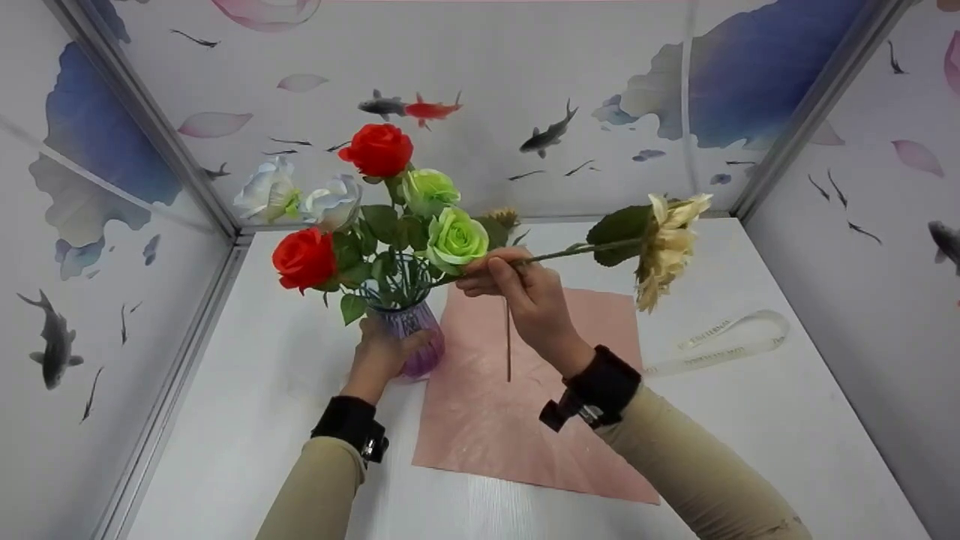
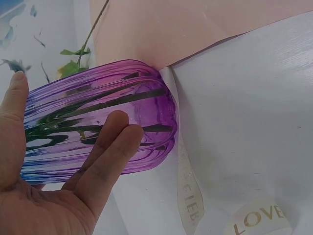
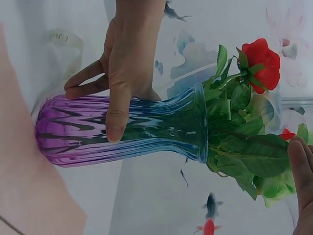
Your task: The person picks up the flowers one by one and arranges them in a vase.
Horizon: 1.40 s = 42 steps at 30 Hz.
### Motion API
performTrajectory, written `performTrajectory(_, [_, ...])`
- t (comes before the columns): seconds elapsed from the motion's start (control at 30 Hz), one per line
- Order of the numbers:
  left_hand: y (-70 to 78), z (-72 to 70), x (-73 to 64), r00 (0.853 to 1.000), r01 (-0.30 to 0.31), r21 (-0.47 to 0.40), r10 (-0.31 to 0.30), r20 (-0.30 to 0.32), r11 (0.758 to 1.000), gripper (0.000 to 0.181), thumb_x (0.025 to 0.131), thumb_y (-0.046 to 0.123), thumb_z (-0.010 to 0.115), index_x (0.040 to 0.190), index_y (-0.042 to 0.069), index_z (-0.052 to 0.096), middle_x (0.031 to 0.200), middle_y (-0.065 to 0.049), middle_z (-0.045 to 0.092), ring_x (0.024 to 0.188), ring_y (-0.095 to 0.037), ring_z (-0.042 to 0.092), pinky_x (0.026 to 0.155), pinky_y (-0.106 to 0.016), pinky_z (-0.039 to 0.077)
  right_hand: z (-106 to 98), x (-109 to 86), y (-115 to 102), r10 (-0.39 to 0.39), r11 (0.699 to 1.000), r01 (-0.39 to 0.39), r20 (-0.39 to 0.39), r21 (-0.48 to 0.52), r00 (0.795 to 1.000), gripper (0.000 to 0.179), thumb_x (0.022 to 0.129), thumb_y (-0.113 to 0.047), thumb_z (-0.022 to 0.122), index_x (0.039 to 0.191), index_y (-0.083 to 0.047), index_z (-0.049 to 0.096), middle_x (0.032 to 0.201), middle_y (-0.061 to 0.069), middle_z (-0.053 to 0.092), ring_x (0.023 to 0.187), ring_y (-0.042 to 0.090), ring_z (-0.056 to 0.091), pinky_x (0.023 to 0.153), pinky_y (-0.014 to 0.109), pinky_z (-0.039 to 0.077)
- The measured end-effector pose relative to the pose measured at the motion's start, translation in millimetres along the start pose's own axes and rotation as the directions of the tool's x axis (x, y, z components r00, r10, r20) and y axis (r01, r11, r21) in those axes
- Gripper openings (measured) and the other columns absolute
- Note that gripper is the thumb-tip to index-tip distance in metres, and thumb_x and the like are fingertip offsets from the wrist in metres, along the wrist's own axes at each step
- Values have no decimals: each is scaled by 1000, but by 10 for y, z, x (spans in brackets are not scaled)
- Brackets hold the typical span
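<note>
My left hand grips the lower body of a ribbed glass vase, purple at the base and blue toward the rim. Stems show through its glass in the left wrist view. Red roses, green roses and white flowers stand in it with green leaves. My right hand pinches the stem of a beige artificial flower, its head pointing right. That stem runs left toward the vase mouth, where its end is hidden by leaves. In the right wrist view, fingers overlap a large leaf.
Pink wrapping paper lies flat on the white table beside the vase. Another yellowish flower lies behind my right hand, its thin stem crossing the paper. A pale lettered ribbon curls at right. Printed walls enclose the table.
</note>
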<state>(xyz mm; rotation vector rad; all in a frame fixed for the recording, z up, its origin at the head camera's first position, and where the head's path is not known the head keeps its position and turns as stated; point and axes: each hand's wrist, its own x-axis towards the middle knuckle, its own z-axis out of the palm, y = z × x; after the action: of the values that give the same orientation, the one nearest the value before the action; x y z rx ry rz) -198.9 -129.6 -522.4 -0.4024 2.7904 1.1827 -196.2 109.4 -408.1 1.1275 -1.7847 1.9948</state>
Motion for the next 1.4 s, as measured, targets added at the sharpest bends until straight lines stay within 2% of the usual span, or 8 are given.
performTrajectory(0.27, [9,-10,-10,1000,4,-11,-4,2,1000,114,84,51,81,154,-9,13,144,-39,34,128,-56,50,107,-60,45,41,72,48,-9,993,16,65,-113,998,16,105,4,47,112,12,59,102,25,72,89,34,75,79,37,63])
performTrajectory(0.5, [27,-4,7,1000,15,-91,-13,27,996,109,84,43,84,154,0,11,152,-37,29,138,-48,45,114,-58,39,110,125,87,84,973,-54,125,-225,989,17,105,-1,51,109,9,64,100,24,74,89,33,76,77,32,62])
performTrajectory(0.63, [28,-10,-1,1000,7,-97,-5,25,995,108,84,41,84,153,1,12,152,-36,29,138,-49,44,114,-59,39,142,141,101,131,952,-80,156,-295,979,20,106,-6,51,110,6,67,103,19,76,89,29,76,78,29,62])
performTrajectory(0.8, [11,-19,-6,1000,-23,-97,25,16,995,106,84,39,84,153,2,12,151,-37,30,138,-50,45,112,-60,40,174,167,106,148,926,-73,177,-370,973,21,107,-6,50,106,4,68,101,16,77,84,28,76,77,28,61])
performTrajectory(0.93, [14,-19,2,999,-23,-96,25,22,995,106,85,39,83,154,3,10,151,-36,31,137,-49,45,112,-61,40,223,194,134,172,938,-100,194,-332,966,22,107,-3,49,105,8,67,102,22,74,78,33,75,72,31,62])
performTrajectory(1.1, [21,-22,-9,1000,-3,-89,6,29,996,107,87,42,82,155,2,9,149,-37,30,135,-52,46,110,-62,41,299,209,162,257,945,-201,207,-257,944,22,107,-2,47,108,12,65,105,27,69,71,39,72,66,30,61])
performTrajectory(1.23, [10,-18,-11,1000,-7,-81,9,26,997,109,86,45,80,155,0,8,147,-38,31,133,-54,47,109,-62,42,372,211,216,251,957,-208,216,-200,944,19,105,4,46,104,17,60,102,33,66,68,47,69,59,38,60])
performTrajectory(1.4, [-15,-3,4,1000,-29,-90,29,4,996,109,85,42,81,155,-3,10,146,-38,33,131,-52,49,108,-62,43,436,200,296,259,962,-232,211,-145,942,16,104,6,45,103,18,57,101,37,64,66,56,65,55,32,55])
